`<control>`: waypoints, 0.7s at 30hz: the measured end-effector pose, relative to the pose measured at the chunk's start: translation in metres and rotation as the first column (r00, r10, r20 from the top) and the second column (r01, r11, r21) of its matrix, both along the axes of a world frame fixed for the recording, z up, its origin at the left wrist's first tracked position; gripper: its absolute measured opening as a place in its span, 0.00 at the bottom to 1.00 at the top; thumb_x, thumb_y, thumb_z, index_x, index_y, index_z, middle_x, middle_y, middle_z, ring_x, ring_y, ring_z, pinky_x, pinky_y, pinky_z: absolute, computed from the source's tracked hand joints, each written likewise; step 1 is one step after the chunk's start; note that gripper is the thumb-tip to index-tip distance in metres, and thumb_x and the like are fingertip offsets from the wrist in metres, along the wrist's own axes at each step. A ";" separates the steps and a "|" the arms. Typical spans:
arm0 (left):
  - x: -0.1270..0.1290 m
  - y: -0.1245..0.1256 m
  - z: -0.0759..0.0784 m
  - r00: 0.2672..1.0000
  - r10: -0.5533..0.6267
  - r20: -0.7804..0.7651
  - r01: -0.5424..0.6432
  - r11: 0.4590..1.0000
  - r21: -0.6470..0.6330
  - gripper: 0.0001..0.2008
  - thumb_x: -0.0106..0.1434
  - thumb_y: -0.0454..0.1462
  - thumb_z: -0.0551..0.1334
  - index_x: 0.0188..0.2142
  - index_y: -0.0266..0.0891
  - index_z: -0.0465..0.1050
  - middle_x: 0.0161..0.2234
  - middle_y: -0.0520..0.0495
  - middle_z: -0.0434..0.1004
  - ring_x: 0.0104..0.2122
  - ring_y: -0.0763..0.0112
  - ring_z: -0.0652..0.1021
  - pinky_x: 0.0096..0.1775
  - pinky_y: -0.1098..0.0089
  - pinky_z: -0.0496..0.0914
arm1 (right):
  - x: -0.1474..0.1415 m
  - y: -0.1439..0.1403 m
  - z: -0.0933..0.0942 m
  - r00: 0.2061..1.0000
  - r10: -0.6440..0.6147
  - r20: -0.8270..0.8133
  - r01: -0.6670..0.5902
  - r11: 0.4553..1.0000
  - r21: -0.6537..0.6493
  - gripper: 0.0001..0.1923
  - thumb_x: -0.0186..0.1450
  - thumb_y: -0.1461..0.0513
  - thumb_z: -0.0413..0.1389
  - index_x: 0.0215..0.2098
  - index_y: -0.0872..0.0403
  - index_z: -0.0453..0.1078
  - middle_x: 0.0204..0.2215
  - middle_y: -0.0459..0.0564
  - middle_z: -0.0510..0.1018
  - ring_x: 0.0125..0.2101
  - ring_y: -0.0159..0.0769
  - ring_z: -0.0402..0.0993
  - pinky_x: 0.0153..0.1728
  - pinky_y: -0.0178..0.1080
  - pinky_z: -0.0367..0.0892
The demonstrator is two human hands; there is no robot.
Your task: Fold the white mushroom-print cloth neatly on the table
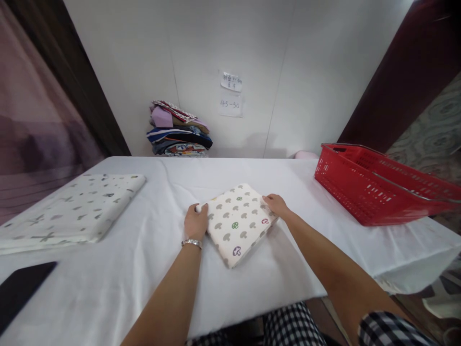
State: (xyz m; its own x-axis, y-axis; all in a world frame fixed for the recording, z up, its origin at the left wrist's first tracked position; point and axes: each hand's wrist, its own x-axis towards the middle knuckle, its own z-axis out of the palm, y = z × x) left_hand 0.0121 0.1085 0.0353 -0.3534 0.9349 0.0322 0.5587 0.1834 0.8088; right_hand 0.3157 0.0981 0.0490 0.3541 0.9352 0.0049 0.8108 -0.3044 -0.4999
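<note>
A folded cloth (239,223) lies at the middle of the table (108,288), the left hand (195,222) on its left edge, the right hand (275,204) on its right corner; a larger folded cloth (72,209) lies well to the left; a basket (378,190) stands at the right; a clothes stack (178,129) sits behind, against the wall; a flat device (21,288) lies at the near left.

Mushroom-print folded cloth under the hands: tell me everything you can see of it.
The cream folded cloth with grey, green and purple mushroom prints looks like soft fabric, folded into a thick, neat square. It lies flat and turned cornerwise on the white table cover. The left hand rests at its left corner, the right hand on its right corner.
</note>
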 end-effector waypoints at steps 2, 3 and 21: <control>0.000 0.000 -0.001 1.000 -0.001 0.008 0.000 1.000 0.008 0.23 0.59 0.49 0.56 0.49 0.40 0.68 0.39 0.43 0.75 0.40 0.59 0.74 0.44 0.63 0.67 | -0.002 0.004 0.001 0.999 0.007 0.033 -0.006 1.000 -0.013 0.16 0.64 0.54 0.49 0.32 0.54 0.73 0.35 0.50 0.79 0.36 0.36 0.73 0.31 0.32 0.59; 0.000 0.001 -0.001 1.000 0.001 0.011 -0.001 1.000 0.013 0.23 0.59 0.49 0.57 0.49 0.40 0.68 0.39 0.43 0.75 0.40 0.60 0.74 0.44 0.63 0.67 | -0.002 0.005 0.000 0.999 0.012 0.048 -0.011 1.000 -0.023 0.15 0.64 0.55 0.49 0.32 0.54 0.74 0.35 0.50 0.79 0.36 0.36 0.73 0.32 0.32 0.60; 0.001 0.002 -0.007 1.000 0.016 0.025 -0.017 1.000 0.026 0.22 0.59 0.48 0.57 0.49 0.40 0.68 0.41 0.43 0.75 0.41 0.59 0.74 0.44 0.62 0.67 | -0.066 0.026 0.000 0.795 0.552 0.250 -0.519 0.833 -0.190 0.34 0.67 0.47 0.36 0.65 0.57 0.47 0.66 0.54 0.43 0.65 0.41 0.35 0.61 0.46 0.35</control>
State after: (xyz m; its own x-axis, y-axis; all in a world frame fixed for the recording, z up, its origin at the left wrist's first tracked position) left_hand 0.0127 0.1105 0.0279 -0.3701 0.9278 0.0477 0.5354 0.1710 0.8271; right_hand 0.2495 0.1243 0.0486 -0.2055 0.9750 -0.0843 0.9594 0.1838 -0.2140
